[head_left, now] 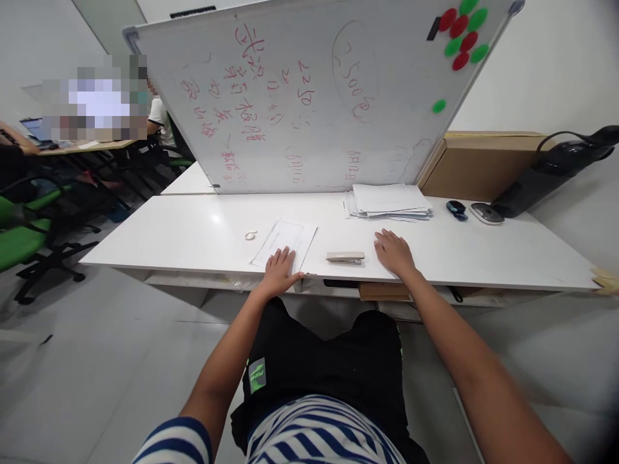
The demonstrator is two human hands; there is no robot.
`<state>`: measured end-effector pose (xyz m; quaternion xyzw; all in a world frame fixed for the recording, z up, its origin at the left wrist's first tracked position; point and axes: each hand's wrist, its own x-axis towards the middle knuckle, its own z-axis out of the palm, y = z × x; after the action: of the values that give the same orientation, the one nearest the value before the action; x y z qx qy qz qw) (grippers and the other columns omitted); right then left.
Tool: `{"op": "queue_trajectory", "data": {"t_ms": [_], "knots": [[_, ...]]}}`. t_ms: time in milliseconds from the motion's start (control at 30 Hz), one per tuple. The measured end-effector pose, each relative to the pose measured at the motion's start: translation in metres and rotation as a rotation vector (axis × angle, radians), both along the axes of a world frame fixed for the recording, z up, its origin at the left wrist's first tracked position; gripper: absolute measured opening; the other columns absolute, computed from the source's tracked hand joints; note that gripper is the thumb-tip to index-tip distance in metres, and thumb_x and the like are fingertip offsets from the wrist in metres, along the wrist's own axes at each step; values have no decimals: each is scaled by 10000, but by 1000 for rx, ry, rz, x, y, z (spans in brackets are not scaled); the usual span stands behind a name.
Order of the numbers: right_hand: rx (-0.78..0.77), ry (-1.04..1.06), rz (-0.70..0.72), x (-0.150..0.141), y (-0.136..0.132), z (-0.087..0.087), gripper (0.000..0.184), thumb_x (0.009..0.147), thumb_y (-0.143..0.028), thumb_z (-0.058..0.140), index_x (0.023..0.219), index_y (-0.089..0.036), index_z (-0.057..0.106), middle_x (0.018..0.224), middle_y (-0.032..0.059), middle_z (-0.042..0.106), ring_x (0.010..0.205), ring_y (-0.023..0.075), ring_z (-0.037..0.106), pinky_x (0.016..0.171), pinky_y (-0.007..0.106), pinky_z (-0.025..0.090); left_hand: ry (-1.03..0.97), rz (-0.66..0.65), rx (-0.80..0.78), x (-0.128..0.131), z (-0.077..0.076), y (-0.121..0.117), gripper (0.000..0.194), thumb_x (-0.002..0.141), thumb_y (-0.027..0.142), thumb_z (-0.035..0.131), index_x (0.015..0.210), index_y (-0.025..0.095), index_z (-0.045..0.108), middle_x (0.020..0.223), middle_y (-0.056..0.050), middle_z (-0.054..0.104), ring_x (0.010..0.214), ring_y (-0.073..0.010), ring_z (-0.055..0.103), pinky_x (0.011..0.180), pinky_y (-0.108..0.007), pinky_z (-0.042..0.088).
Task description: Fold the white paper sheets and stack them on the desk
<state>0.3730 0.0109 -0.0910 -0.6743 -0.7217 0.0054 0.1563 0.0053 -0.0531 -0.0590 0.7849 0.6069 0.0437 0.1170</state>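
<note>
Two bare hands rest on one white desk [159,232]. The left hand [280,274] lies flat with fingers slightly parted over the near end of white paper [290,235], gripping nothing; how many sheets are there cannot be told. The paper is slanted, its face bearing faint thin lines. The right hand [394,252] is palm down on the desk, fingers loosely spread, holding nothing. Between the hands, near the front edge, lies one beige stapler [345,258], slim, with a metallic underside, touched by neither hand. Left of the paper sits one small white object [250,236]. One paper stack [391,201] lies on the far side, before a whiteboard [309,96] bearing four round red magnets [459,26] and five green ones [439,106]. At right are one computer mouse [486,213] and one black bottle [536,171].
</note>
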Motion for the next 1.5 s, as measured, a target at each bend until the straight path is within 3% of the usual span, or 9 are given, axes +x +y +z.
{"op": "queue_trajectory", "data": {"t_ms": [167, 367, 667, 1100, 1300, 1500], "knots": [[5, -3, -2, -1, -1, 1, 488, 967, -361, 239, 1349, -174, 479, 1470, 106, 395, 1363, 261, 328, 1093, 479, 262, 40, -38, 21, 1, 7, -4, 679, 907, 540, 422, 1480, 221, 245, 1571, -94, 129, 1442, -308, 89, 1128, -484, 173], [6, 4, 3, 0, 0, -1, 465, 961, -337, 274, 1343, -180, 487, 1466, 111, 399, 1360, 262, 333, 1085, 490, 272, 84, -123, 106, -10, 15, -1, 684, 829, 553, 576, 1431, 316, 353, 1538, -57, 265, 1381, -329, 278, 1043, -490, 323], [4, 33, -7, 0, -1, 0, 479, 965, -352, 260, 1351, -178, 482, 1472, 101, 393, 1358, 258, 337, 1100, 470, 253, 45, -230, 179, -27, 12, 15, 594, 804, 535, 625, 1347, 331, 495, 1470, -5, 402, 1288, -309, 410, 1033, -424, 351], [37, 44, -7, 1, 0, -3, 473, 962, -343, 268, 1349, -183, 488, 1463, 97, 407, 1351, 259, 348, 1098, 471, 256, -55, -229, 147, -26, 21, 22, 532, 771, 525, 665, 1249, 301, 606, 1395, 0, 499, 1185, -285, 516, 1009, -395, 404], [25, 38, -13, 1, 3, -3, 465, 957, -326, 285, 1356, -190, 481, 1466, 94, 404, 1354, 259, 341, 1095, 472, 257, -107, -198, 145, -26, 26, 18, 532, 788, 536, 634, 1268, 313, 581, 1384, 7, 510, 1212, -281, 504, 1018, -401, 403], [19, 45, -13, 1, 2, -1, 476, 964, -348, 263, 1346, -174, 489, 1467, 95, 402, 1356, 256, 342, 1099, 463, 253, -120, -138, 227, -32, 21, 27, 456, 855, 530, 530, 1232, 285, 605, 1229, -24, 641, 1104, -275, 572, 949, -383, 433]]}}
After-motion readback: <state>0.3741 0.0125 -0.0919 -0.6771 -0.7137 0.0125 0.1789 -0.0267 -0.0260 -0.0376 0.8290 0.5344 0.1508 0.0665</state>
